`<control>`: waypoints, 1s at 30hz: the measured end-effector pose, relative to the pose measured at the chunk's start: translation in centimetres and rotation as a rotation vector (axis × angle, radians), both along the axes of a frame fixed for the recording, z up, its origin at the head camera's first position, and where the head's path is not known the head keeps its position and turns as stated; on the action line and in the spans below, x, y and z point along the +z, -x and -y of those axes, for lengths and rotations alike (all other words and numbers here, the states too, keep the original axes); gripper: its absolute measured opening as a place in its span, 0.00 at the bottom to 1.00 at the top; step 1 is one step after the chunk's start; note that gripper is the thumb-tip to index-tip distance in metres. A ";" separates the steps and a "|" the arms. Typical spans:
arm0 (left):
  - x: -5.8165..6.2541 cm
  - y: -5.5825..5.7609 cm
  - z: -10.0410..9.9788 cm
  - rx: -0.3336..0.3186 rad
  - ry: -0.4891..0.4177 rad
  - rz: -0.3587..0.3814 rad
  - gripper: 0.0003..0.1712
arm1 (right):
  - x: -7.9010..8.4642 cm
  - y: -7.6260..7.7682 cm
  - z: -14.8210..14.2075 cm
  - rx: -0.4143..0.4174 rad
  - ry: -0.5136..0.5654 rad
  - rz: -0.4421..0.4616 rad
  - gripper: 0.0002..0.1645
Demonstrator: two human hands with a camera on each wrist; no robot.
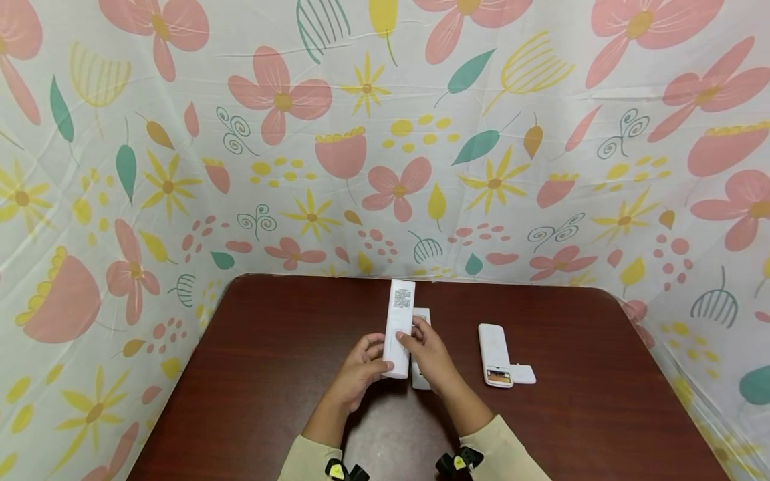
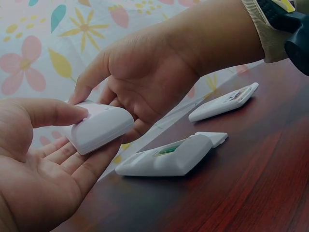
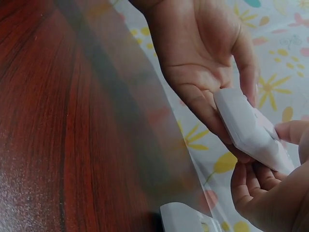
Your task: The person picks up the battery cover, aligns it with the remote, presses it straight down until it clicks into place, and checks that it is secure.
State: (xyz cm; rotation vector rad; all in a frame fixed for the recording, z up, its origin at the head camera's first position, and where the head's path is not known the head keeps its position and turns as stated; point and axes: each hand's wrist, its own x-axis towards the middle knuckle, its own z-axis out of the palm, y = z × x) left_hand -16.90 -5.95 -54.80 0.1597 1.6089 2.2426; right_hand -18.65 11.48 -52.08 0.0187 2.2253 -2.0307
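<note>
A white remote control [image 1: 400,327], with a printed code label on the face turned up, is held above the table by both hands. My left hand [image 1: 357,367] grips its near end, thumb on top and fingers below. From the other side, my right hand [image 1: 434,357] pinches it around the middle, its thumb on the upper face. Beneath the right hand lies a second white remote control [image 2: 164,157], its battery compartment uncovered; that hand partly hides it in the head view. The underside of the held remote is mostly hidden by fingers.
To the right lies a third white remote control [image 1: 494,347] with a battery showing in its uncovered compartment. A small white cover [image 1: 523,374] sits against its lower end. The dark red-brown table [image 1: 271,347] meets a flower-printed cloth [image 1: 397,133] at the back and sides.
</note>
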 end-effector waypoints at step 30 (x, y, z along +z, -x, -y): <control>-0.1 -0.1 -0.2 0.008 0.026 -0.008 0.34 | -0.3 0.3 0.0 -0.003 0.049 0.003 0.25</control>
